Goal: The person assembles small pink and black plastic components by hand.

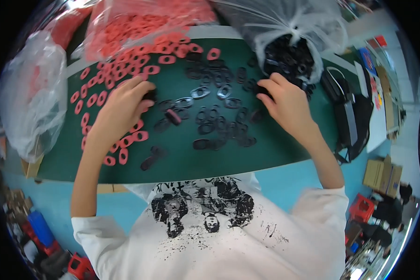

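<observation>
My left hand (121,105) is over the pink oval rings (119,70) on the left of the green table (172,161). Its fingers are closed on a small black oval piece (150,95), mostly hidden by them. On the right, my right hand (287,105) pinches another black oval piece (262,89) beside the loose black ones. Several black oval rings (219,126) are scattered across the middle between my hands. Among them, close to my left hand, a piece joining black and pink (173,116) lies tilted. Loose black pieces (147,163) lie near the front edge.
A clear bag of pink rings (140,28) spills onto the table's far left. At the far right a clear bag (291,56) holds black pieces. Another crumpled clear bag (30,98) hangs at the left edge. A black pouch (350,112) lies at the right edge.
</observation>
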A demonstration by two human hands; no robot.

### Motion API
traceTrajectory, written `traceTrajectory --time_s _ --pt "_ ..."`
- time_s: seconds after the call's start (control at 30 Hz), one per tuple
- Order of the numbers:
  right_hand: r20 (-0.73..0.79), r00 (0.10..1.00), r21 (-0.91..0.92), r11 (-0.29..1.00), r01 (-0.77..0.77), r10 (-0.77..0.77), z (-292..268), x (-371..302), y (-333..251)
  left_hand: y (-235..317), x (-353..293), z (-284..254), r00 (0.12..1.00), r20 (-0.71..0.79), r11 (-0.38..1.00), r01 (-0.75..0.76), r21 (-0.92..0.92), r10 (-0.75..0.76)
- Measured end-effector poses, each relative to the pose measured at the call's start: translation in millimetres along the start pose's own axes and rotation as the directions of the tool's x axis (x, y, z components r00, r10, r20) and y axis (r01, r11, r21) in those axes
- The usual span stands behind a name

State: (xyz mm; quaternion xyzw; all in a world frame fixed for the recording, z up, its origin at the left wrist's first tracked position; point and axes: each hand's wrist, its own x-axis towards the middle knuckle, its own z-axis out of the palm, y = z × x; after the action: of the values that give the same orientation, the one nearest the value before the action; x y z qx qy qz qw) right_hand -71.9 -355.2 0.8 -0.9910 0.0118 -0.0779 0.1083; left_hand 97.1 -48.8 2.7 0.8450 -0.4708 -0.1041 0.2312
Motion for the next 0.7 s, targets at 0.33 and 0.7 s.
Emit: traceTrajectory --time_s 0.33,0.7 --pt "0.003 0.976 0.399 0.895 0.199 -0.218 -18.6 47.6 -28.6 -13.6 -10.8 20.4 0.979 -0.194 0.996 -0.079 -0.049 0.068" --pt "-0.116 0.815 0.536 0.655 0.532 -0.567 9.5 129.6 -80.3 -19.3 -29.0 -18.9 0.961 -0.275 0.985 -0.025 -0.168 -0.023"
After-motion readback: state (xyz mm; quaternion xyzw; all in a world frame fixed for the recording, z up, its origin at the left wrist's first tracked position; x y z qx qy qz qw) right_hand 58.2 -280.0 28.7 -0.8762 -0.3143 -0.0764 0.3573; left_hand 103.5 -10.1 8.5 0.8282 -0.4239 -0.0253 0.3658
